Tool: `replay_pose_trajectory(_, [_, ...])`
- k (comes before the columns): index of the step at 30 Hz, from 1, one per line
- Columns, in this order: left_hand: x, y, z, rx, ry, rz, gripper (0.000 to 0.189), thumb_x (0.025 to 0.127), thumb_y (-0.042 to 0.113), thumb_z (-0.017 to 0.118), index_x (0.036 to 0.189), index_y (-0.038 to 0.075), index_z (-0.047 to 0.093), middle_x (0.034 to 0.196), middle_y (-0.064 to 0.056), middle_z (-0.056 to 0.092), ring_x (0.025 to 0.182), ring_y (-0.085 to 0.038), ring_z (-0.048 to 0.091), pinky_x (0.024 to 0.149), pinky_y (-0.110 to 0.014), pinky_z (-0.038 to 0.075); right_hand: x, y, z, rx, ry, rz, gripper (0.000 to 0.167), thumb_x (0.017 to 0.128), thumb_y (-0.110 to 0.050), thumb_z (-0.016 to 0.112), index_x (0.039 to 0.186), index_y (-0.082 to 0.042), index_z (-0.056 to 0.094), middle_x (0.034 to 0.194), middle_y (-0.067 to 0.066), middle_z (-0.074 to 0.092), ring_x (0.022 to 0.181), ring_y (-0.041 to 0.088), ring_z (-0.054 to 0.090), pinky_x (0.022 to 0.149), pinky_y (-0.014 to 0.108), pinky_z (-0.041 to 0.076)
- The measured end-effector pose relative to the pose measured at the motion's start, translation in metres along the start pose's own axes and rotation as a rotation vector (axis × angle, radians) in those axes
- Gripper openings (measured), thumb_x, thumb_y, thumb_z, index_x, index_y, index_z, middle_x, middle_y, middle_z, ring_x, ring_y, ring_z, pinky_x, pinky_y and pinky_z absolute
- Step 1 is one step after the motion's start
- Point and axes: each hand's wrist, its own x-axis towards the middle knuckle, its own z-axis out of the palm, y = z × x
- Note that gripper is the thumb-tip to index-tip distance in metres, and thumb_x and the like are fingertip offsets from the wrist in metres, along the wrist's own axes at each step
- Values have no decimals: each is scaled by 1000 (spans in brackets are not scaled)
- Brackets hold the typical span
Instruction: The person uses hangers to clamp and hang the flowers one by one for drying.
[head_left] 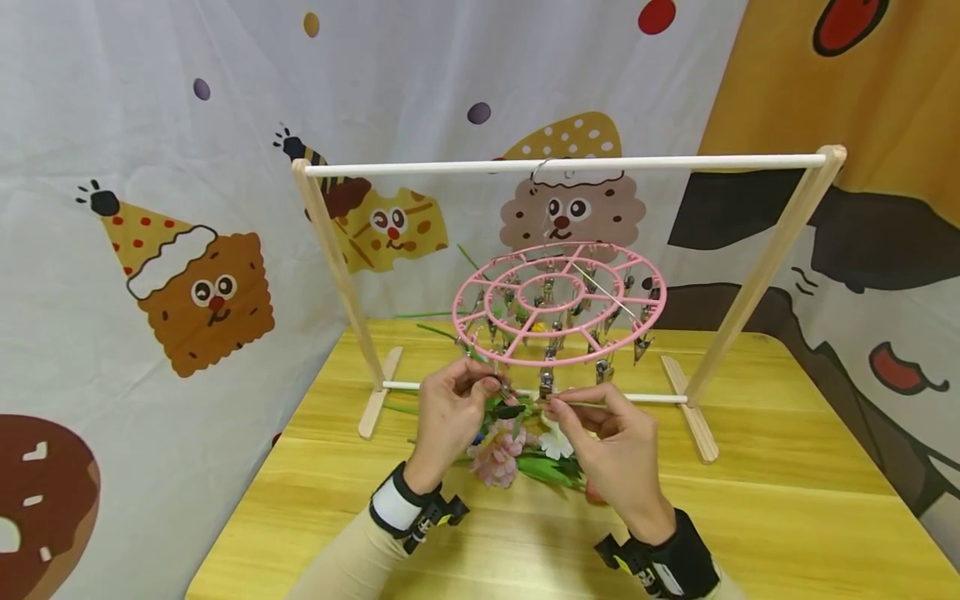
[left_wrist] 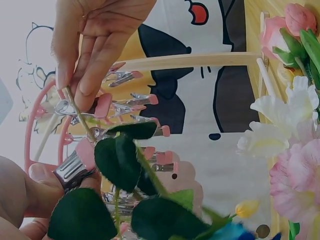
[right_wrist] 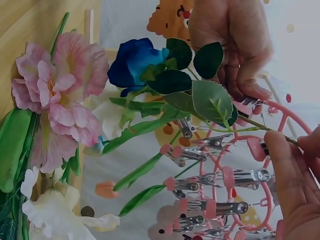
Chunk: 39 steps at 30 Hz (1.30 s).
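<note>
In the head view, my left hand (head_left: 450, 412) is below the front rim of a round pink clip hanger (head_left: 551, 362). Thumb and finger of that hand pinch a metal clip (left_wrist: 74, 164) with pink tips. My right hand (head_left: 622, 437) pinches the thin stem (right_wrist: 252, 123) of an artificial blue rose (right_wrist: 134, 64). Dark green leaves (right_wrist: 212, 99) branch from this stem, which runs close by the clip's pink tip. Whether the clip bites the stem I cannot tell. The rose head hangs downward; in the head view the hands and other flowers mostly hide it.
A white bar (head_left: 420, 167) on a wooden stand carries the hanger, with several other clips (head_left: 641, 346) dangling. Artificial flowers lie on the wooden table (head_left: 780, 517) beneath, among them a pink flower (head_left: 497, 457) and a white one (head_left: 557, 444). A printed cloth (head_left: 247, 108) hangs behind.
</note>
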Motion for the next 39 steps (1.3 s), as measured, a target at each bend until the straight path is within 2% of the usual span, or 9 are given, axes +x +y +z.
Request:
replay_pose_trajectory(3, [-1,1,2,-7,2,7,17,105,-10,76,98,3,85,97,-17,89,81,-29,86,67,-27,66,1,0,2,13,8,-7,27,96,24,80,115,5,80,108,28,84,100,7,89,90,32,72])
replay_pose_trajectory(8, [-1,2,4,-14,0,27,19,103,-11,75,97,4,85,97,-16,89,73,-35,81,56,-18,46,0,0,4,-1,11,-23,27,96,24,80,113,4,80,108,26,82,100,4,88,93,32,72])
replay_pose_trajectory(16, [-1,2,5,-3,-6,31,20,103,-12,75,97,5,85,95,-16,89,70,-27,78,57,-17,47,-1,0,5,14,15,-3,26,95,23,81,112,3,80,109,25,82,100,5,88,93,34,72])
replay_pose_trajectory(22, [-1,3,4,1,-16,23,17,105,-10,76,99,3,85,97,-17,89,72,-28,78,58,-17,48,-1,2,5,10,6,-21,26,96,24,80,112,3,80,108,24,82,100,6,88,93,33,72])
replay_pose_trajectory(26, [-1,2,2,3,-45,9,11,106,-7,77,105,1,84,100,-17,89,81,-24,82,67,-19,59,-1,2,5,12,-3,-19,26,97,22,81,114,2,81,110,24,83,102,6,88,94,34,72])
replay_pose_trajectory(29, [-2,1,-1,0,-85,0,7,108,-3,77,111,0,83,104,-19,88,88,-20,83,79,-28,69,-1,1,5,10,-12,-3,29,97,20,83,117,0,82,112,23,84,104,6,88,96,34,71])
replay_pose_trajectory(33, [-3,-3,-5,-26,-147,3,13,111,4,77,123,-1,81,117,-20,88,99,-20,84,92,-38,72,-2,0,5,3,-29,13,32,97,19,83,122,-1,83,115,23,85,107,6,87,98,34,71])
replay_pose_trajectory(39, [-4,-7,-11,-5,-173,20,22,113,10,75,133,3,80,126,-17,87,111,-27,86,97,-26,69,-3,0,7,17,-67,40,33,99,16,83,128,1,82,121,23,86,111,10,88,98,34,71])
